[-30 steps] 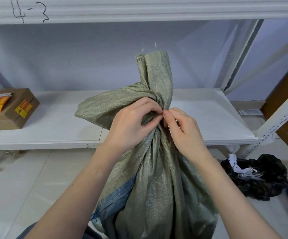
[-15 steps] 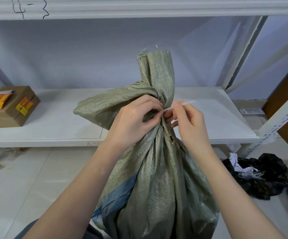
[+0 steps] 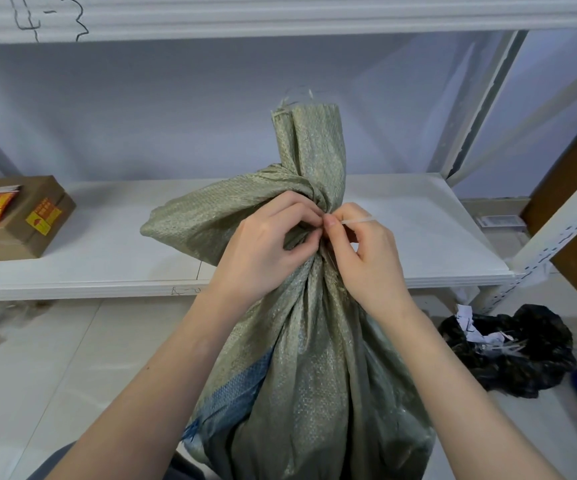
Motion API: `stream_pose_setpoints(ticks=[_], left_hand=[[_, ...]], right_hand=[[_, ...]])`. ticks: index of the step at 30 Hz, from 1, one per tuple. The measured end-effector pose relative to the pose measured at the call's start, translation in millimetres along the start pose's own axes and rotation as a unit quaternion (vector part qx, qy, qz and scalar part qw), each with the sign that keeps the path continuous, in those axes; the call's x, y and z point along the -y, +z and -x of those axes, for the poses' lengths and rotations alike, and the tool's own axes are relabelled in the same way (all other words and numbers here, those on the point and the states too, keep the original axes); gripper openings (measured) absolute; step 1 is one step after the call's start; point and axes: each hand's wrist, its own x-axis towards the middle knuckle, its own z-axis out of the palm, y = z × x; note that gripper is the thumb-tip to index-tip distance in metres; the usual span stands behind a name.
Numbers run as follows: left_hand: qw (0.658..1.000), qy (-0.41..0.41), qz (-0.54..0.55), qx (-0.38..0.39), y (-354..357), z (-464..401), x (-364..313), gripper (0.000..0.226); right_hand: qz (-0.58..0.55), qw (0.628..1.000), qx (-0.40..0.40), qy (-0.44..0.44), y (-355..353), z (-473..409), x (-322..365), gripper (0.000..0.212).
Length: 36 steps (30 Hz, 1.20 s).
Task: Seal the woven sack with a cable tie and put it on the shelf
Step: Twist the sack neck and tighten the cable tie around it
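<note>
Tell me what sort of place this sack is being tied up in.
Most likely a storeroom or small warehouse. White metal shelving with slotted uprights and a handwritten bay code on the upper beam, a taped cardboard box with handling stickers, and a bare tiled floor all suggest storage.

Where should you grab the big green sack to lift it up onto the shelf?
Probably by the gathered neck, from above, just under the cable tie, where the woven sack bunches narrow enough for a hand to close round. The left hand already grips there. The body below is wide and slack, so a second hand underneath would likely help.
</note>
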Motion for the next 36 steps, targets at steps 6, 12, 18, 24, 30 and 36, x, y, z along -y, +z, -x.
stream_pose_setpoints(ticks=[6, 12, 18, 24, 30, 36], left_hand=[[1.000, -0.002, 0.005, -0.004, 0.8, -1.8, 0.3, 0.003], [1.000, -0.006, 0.013, -0.004, 0.5, -2.1, 1.2, 0.003], [1.000, -0.012, 0.013, -0.007, 0.7, -1.8, 2.6, 0.004], [1.000, -0.018, 0.015, -0.006, -0.2, -1.9, 4.0, 0.004], [1.000, -0.023, 0.016, -0.006, 0.3, -2.5, 4.6, 0.004], [0.999, -0.039, -0.009, 0.005, 0.1, 0.7, 6.5, 0.005]], right_hand=[[0.018, 1.000, -0.010, -0.008, -0.6, -1.3, 0.6, 0.029], [0.014, 1.000, -0.026, -0.003, -2.6, -1.3, -0.5, 0.029], [-0.016, 0.998, -0.045, 0.028, -4.9, 0.2, 2.5, 0.030], [-0.083, 0.993, -0.049, 0.061, -5.5, -1.9, 1.1, 0.036], [-0.163, 0.980, -0.059, 0.094, -8.2, -2.1, 1.9, 0.030], [-0.189, 0.975, -0.043, 0.104, -5.8, -2.2, 5.5, 0.029]])
